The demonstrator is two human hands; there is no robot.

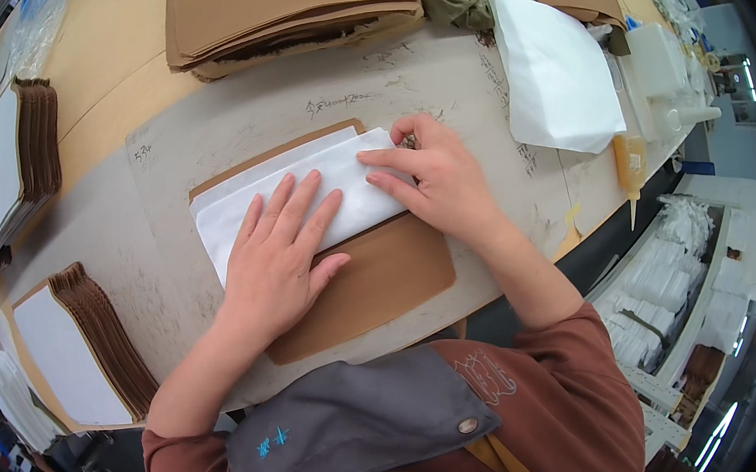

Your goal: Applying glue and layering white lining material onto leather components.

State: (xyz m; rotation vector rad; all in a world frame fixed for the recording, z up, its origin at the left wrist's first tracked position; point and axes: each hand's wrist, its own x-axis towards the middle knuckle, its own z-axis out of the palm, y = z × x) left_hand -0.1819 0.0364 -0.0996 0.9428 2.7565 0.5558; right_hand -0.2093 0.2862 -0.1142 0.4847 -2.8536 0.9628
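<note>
Head view: spread left fingers (301, 206) partly hide the white sheet (361, 205); whether right fingers (398, 159) pinch it, I cannot tell.

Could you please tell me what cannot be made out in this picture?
In the head view:
Whether the brown panel continues upward: the white sheet covers that part.
Parts of that sheet: hidden by the left hand and right hand.
The brown stack's far end: cut off by the upper edge.
White bundles: too small, blurred.
</note>
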